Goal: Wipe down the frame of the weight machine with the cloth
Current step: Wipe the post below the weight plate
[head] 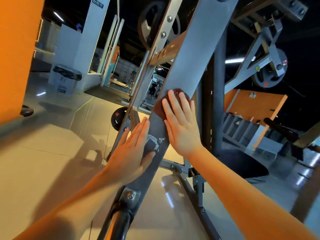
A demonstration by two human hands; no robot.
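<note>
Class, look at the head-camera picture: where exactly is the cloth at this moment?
In the head view, the cloth lies just right of centre, pressed flat on the grey frame beam under the right hand, above the left hand.

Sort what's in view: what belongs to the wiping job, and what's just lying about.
In the job: cloth, frame beam, right hand pressing the cloth, left hand flat on the beam.
Lying about: weight plate near the floor, lined bin, black pad.
</note>
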